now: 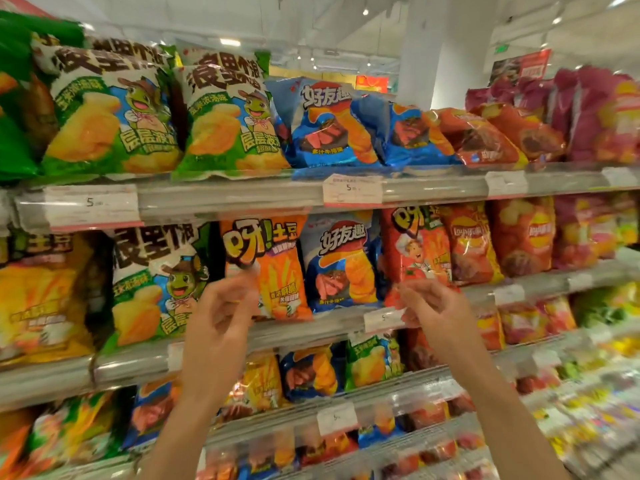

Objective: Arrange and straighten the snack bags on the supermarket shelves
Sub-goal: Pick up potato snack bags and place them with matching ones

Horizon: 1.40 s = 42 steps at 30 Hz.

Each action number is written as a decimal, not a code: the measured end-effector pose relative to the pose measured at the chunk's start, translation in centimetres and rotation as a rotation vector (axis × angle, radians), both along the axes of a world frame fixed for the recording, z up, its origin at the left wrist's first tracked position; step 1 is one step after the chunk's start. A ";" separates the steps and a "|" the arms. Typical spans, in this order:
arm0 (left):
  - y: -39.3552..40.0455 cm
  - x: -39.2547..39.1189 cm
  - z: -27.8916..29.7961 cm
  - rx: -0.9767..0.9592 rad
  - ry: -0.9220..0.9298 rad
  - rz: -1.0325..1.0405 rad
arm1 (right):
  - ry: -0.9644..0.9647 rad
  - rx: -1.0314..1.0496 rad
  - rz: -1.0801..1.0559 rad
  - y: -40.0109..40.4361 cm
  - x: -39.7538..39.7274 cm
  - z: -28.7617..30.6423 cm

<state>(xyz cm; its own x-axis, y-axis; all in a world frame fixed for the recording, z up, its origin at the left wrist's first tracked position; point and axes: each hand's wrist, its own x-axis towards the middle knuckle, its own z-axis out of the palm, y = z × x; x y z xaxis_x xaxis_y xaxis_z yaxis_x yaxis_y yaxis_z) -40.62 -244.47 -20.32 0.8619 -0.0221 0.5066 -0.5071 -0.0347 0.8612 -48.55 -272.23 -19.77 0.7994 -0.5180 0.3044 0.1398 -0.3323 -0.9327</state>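
Left hand (pixel 221 306) pinches the orange fries bag (pixel 273 271); right hand (pixel 429 306), fingers curled, nips the red bag (pixel 419 251). Best tug both upright, evenly.

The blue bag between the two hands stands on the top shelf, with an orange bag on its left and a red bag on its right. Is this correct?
Not quite. In the head view, the blue bag between the left hand and right hand stands on the second shelf, below the top one. The rest holds: an orange bag on its left, a red bag on its right.
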 end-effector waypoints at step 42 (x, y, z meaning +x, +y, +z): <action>-27.8 2.8 -0.5 0.180 0.183 0.132 | 0.222 -0.259 0.368 -22.0 7.1 1.8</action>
